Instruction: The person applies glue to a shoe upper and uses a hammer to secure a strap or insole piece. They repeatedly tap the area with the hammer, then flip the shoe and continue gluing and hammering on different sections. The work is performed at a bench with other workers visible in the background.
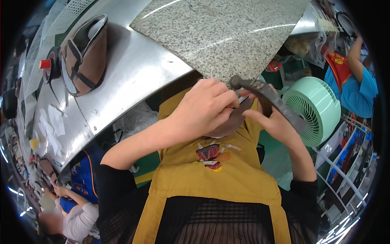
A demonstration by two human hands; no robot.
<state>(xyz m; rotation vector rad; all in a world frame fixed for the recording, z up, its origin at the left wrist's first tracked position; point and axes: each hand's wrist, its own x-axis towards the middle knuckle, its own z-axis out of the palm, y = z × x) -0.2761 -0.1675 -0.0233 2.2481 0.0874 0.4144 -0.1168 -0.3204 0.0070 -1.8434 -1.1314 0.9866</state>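
A big shiny metal counter bends across the top of the picture. A gray speckled stone slab lies on it and sticks out over its edge. Lower down, a yellow apron with a small cartoon picture on it covers the person's front.

To the right stands a round green fan, just behind the right hand. On the left part of the counter sits a brown shoe top with dark straps, lying on its side. Beside it is a dark roll of tape with a small red cap.

The two hands are held up close together, just under the edge of the stone slab. The left hand is curled, and its fingers are pressed together, pinching a dark flat piece that looks like leather. The right hand holds a dark metal tool with a long bent handle. Its fingers are wrapped around the handle, and its thumb touches the dark piece. The head of the tool is right beside the left fingers.

Other people are nearby: one in a blue sleeve at the far right, and one in a white sleeve at the lower left.
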